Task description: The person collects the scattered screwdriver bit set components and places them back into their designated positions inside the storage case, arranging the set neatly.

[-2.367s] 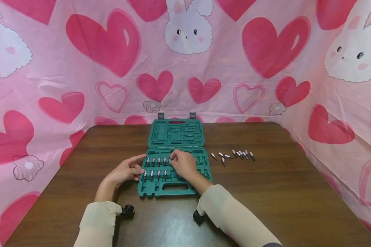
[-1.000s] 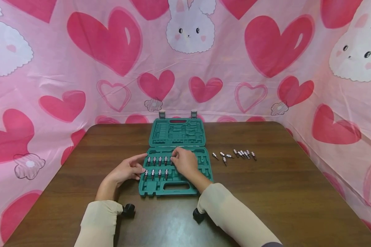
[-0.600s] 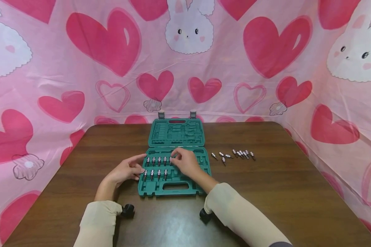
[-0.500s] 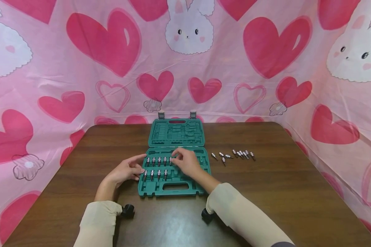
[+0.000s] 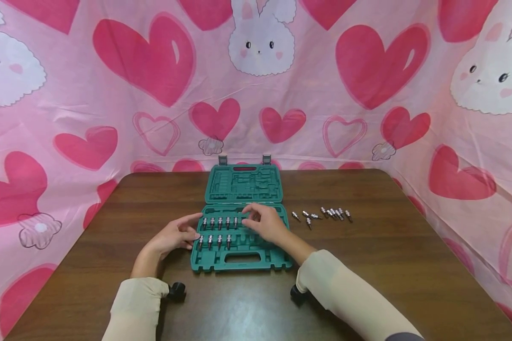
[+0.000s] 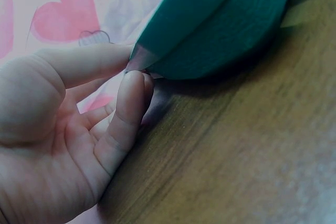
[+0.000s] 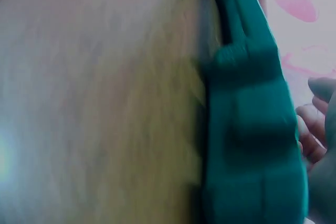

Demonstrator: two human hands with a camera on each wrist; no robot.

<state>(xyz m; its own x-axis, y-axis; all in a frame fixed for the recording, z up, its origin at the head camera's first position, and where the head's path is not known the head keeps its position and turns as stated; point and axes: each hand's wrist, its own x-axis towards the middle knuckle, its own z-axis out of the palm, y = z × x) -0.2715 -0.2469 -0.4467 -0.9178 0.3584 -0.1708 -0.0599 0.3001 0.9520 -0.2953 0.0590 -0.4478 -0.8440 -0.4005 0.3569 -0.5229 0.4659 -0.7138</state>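
A green bit socket case [image 5: 244, 258] lies open on the table, its lid laid back. Two rows of silver bit sockets [image 5: 219, 223] with dark tips sit in the left part of its tray. My left hand [image 5: 172, 237] holds the case's left edge; in the left wrist view the thumb and a finger [image 6: 130, 95] meet at the case's edge. Over the tray, my right hand [image 5: 266, 225] has thumb and forefinger apart with nothing between them. Just left of those fingertips is the rightmost upper-row bit socket [image 5: 236, 222]. The hand hides several slots behind it.
Several loose bit sockets [image 5: 334, 213] lie on the wooden table [image 5: 388, 265] to the right of the case. Two metal latches [image 5: 266, 159] stand up at the lid's far edge. A pink heart-print cloth [image 5: 281, 94] hangs behind and beside the table.
My right hand has let go of the rightmost upper-row bit socket and moved right, its fingers spreading. That socket now shows fully in its slot. My left hand has stayed put.
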